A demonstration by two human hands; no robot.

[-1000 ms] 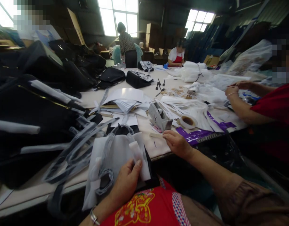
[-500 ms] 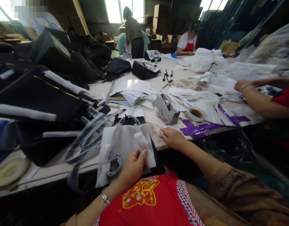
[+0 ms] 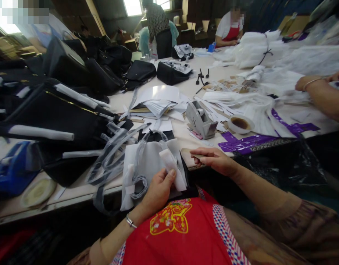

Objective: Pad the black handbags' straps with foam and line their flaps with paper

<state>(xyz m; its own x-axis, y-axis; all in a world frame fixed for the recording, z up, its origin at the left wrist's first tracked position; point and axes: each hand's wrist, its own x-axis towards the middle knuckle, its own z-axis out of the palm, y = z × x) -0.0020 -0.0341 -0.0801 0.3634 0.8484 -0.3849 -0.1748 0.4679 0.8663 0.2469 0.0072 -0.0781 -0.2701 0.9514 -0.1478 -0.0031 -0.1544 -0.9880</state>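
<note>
At the table's front edge a black handbag point(image 3: 188, 179) leans toward me, its front covered with a white foam sheet point(image 3: 150, 156). Plastic-wrapped handles point(image 3: 139, 151) arch over it, and a small coil of wrapped strap point(image 3: 140, 187) hangs on the front. My left hand point(image 3: 160, 188) pinches a white foam-wrapped strip point(image 3: 168, 162) against the bag's right side, thumb on top. To the right of the bag, my right hand point(image 3: 217, 161) holds a small flat brown card piece point(image 3: 186, 154) between thumb and fingers, just above the table edge.
A grey tape dispenser point(image 3: 201, 119), a pink cutter point(image 3: 196, 133) and a tape roll point(image 3: 240, 124) lie beyond my right hand. Black bags point(image 3: 53, 114) pile up at left, near a blue dispenser point(image 3: 13, 167). Paper sheets point(image 3: 160, 99) lie mid-table. A co-worker's arm point(image 3: 324, 95) reaches in at right.
My right hand has lifted the card piece off the table and turned it, so its flat face shows. My left hand keeps its pinch on the strip. The view has shifted slightly.
</note>
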